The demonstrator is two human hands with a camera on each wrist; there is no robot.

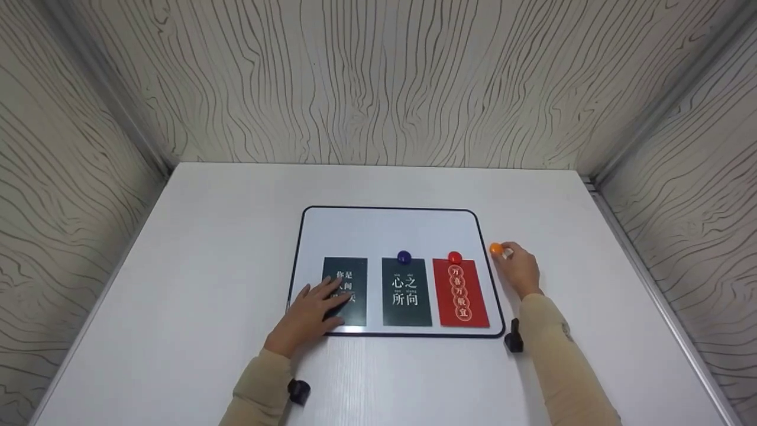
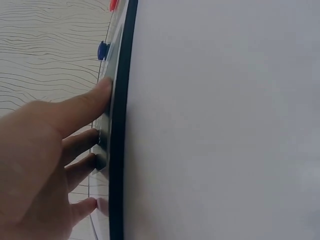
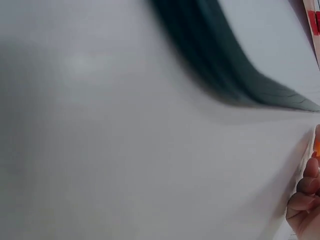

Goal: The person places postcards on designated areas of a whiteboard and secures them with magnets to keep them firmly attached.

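My left hand [image 1: 310, 310] rests with spread fingers on a dark green card [image 1: 355, 316] at the left of a whiteboard [image 1: 384, 231]. In the left wrist view that hand's fingertips [image 2: 104, 86] touch the card near the board's dark edge. My right hand [image 1: 519, 269] pinches an orange round magnet [image 1: 495, 249] just outside the board's right edge. A second green card [image 1: 407, 313] has a purple-blue magnet [image 1: 404, 257] at its top. The red card [image 1: 446, 296] at the right has a red magnet [image 1: 455, 257] at its top.
The dark-rimmed board lies on a white table [image 1: 177, 296]. Patterned walls [image 1: 366, 83] stand behind and on both sides. A small black object [image 1: 514, 337] sits beside the right sleeve and another [image 1: 299, 391] beside the left sleeve.
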